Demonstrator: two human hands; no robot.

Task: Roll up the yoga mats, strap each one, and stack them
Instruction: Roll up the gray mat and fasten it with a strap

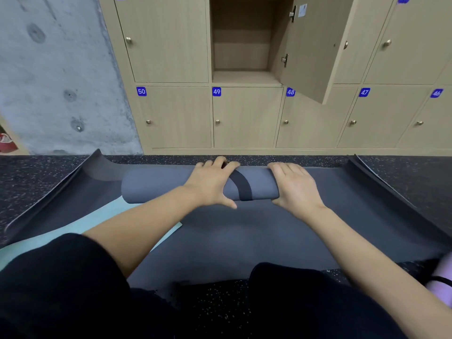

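In the head view, the left hand (212, 182) lies over the top of the rolled mat (161, 185). Its fingers bend over the far side and its thumb spreads down the near side, so it clasps the grey roll around its curve. The right hand (294, 185) grips the same roll at its right end, with the fingers bent over the top and the palm covering the end.

Between the two hands a black strap (241, 185) circles the roll, running at a slant and touching the edge of the left palm. Most of the roll's length extends out to the left of the left hand.

Directly beneath both hands the roll rests on a flat mat (269, 231), dark grey, with its left and right edges curling upward well outside each hand. Below the left forearm a teal mat (102, 216) shows, lying under the dark one.

Far out past the right elbow, at the frame edge, a purple roll (443, 277) with a thin black band is partly visible. Beyond the fingertips lie the speckled floor (36, 172) and then wooden lockers (247, 118). An open locker (242, 50) stands above the hands.
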